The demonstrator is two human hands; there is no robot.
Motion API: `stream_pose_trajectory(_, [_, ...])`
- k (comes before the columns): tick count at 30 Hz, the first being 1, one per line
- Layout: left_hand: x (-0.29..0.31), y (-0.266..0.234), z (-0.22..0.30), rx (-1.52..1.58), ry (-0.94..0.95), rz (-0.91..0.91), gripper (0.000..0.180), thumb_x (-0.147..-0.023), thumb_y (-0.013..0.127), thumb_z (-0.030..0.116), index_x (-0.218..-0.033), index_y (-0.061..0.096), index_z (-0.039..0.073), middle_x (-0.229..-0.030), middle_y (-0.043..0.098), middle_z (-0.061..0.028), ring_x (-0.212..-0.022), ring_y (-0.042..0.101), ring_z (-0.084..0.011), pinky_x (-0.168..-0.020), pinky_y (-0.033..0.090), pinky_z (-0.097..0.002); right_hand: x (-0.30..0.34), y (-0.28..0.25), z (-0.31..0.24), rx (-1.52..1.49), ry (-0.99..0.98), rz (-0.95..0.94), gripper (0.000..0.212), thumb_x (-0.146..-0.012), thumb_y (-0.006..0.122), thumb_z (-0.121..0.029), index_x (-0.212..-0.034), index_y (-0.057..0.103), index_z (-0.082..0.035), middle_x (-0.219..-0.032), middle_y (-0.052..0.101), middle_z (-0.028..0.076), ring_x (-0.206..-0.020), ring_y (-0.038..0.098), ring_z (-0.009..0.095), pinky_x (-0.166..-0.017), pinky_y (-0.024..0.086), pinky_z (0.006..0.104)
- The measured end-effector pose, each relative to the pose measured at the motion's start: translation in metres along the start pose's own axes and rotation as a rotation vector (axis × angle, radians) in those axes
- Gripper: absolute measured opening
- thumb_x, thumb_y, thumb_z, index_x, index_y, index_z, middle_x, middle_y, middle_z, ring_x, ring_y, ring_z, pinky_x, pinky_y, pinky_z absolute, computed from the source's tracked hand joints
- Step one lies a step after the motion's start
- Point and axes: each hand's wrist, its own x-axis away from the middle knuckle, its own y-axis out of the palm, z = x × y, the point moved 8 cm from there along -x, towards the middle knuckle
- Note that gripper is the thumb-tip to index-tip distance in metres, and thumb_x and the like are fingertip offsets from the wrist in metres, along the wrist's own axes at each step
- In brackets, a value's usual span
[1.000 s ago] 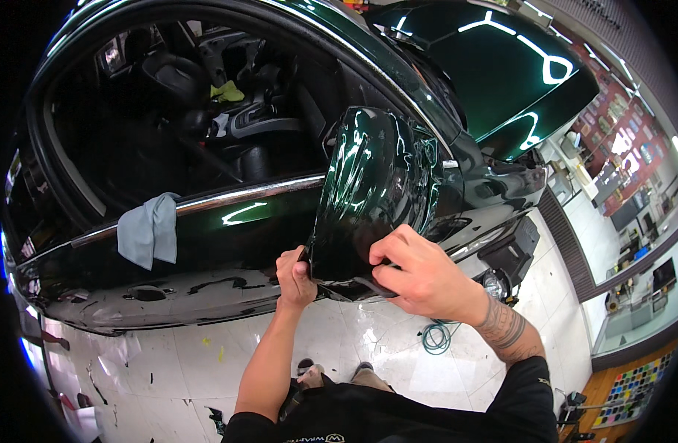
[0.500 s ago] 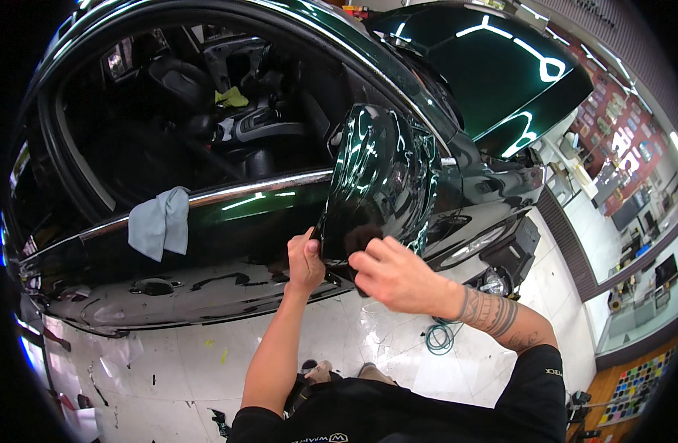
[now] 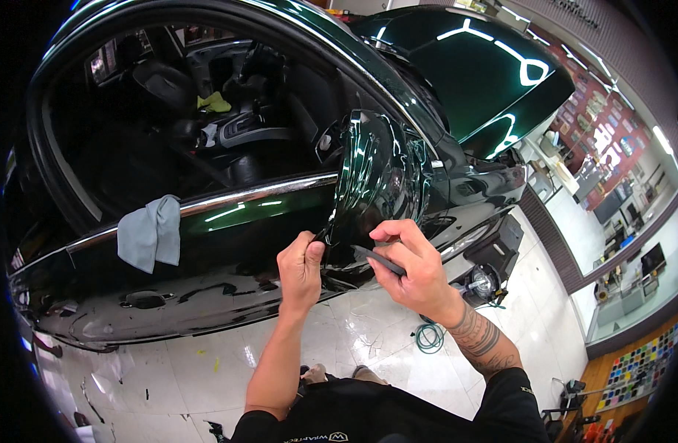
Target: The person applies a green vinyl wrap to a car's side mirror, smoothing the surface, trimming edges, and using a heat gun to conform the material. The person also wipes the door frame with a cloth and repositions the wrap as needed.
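Note:
A side mirror (image 3: 379, 170) on a dark green car door is covered in glossy, wrinkled dark green film. At its lower left edge, my left hand (image 3: 300, 267) is closed, thumb against curled fingers, pinching the film's edge. Just below the mirror, my right hand (image 3: 413, 269) grips a slim, flat, dark grey tool (image 3: 387, 262) between thumb and fingers. The tool points left toward my left hand, and its exact kind is not clear. Part of the mirror's lower side is hidden behind my right hand.
A grey-blue cloth (image 3: 151, 232) hangs over the door's window sill. Through the open window show seats and a yellow-green cloth (image 3: 213, 103). A black headlight unit (image 3: 483, 280) and a coiled teal hose (image 3: 429, 337) lie on the tiled floor at right. The green hood (image 3: 464, 74) stands raised.
My right hand has drawn slightly away from the mirror's lower edge and turned, so the grey tool now shows. My left hand keeps its pinch. The whole view has shifted a little.

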Motion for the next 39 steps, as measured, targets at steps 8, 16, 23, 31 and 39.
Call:
stream_pose_trajectory(8, [0.015, -0.006, 0.009, -0.166, 0.182, 0.276, 0.047, -0.103, 0.052, 0.036, -0.077, 0.052, -0.003, -0.062, 0.04, -0.0097, -0.05, 0.04, -0.0229, -0.047, 0.031, -0.0331, 0.001, 0.02, -0.007, 0.132, -0.058, -0.15, 0.026, -0.065, 0.08, -0.001, -0.083, 0.063, 0.0, -0.11, 0.052, 0.015, -0.097, 0.054, 0.034, -0.079, 0.048, 0.0407])
stream_pose_trajectory(16, [0.026, -0.01, 0.015, -0.093, 0.067, 0.21, 0.047, -0.103, 0.054, 0.033, -0.073, 0.047, -0.002, -0.06, 0.038, -0.0083, -0.052, 0.033, -0.019, -0.047, 0.029, -0.0321, 0.008, 0.032, -0.014, 0.238, -0.182, -0.256, 0.032, -0.055, 0.075, -0.001, -0.082, 0.058, -0.001, -0.114, 0.049, 0.015, -0.101, 0.05, 0.037, -0.081, 0.047, 0.0443])
stream_pose_trajectory(23, [0.031, -0.015, 0.025, -0.106, 0.047, 0.242, 0.043, -0.101, 0.059, 0.027, -0.071, 0.047, -0.001, -0.059, 0.039, -0.0072, -0.051, 0.034, -0.0179, -0.047, 0.029, -0.0315, 0.008, 0.037, -0.029, 0.34, -0.29, -0.286, 0.017, -0.064, 0.065, -0.005, -0.076, 0.055, 0.0, -0.108, 0.056, 0.017, -0.098, 0.053, 0.035, -0.079, 0.047, 0.0436])
stream_pose_trajectory(31, [0.028, -0.017, 0.045, -0.137, 0.084, 0.242, 0.028, -0.091, 0.073, 0.02, -0.078, 0.06, -0.001, -0.061, 0.048, -0.0075, -0.053, 0.042, -0.0177, -0.05, 0.035, -0.0298, 0.008, 0.043, -0.034, 0.419, -0.303, -0.352, 0.015, -0.068, 0.064, -0.009, -0.078, 0.055, -0.002, -0.112, 0.055, 0.018, -0.101, 0.052, 0.036, -0.08, 0.046, 0.0452])
stream_pose_trajectory(39, [0.07, -0.008, 0.057, -0.126, 0.1, 0.172, 0.048, -0.073, 0.073, -0.009, -0.12, 0.066, 0.0, -0.083, 0.058, -0.0124, -0.069, 0.06, -0.0254, -0.061, 0.049, -0.0343, 0.002, 0.048, -0.039, 0.479, -0.26, -0.42, 0.014, -0.068, 0.062, -0.006, -0.078, 0.053, 0.0, -0.111, 0.054, 0.018, -0.1, 0.052, 0.037, -0.084, 0.047, 0.0464])
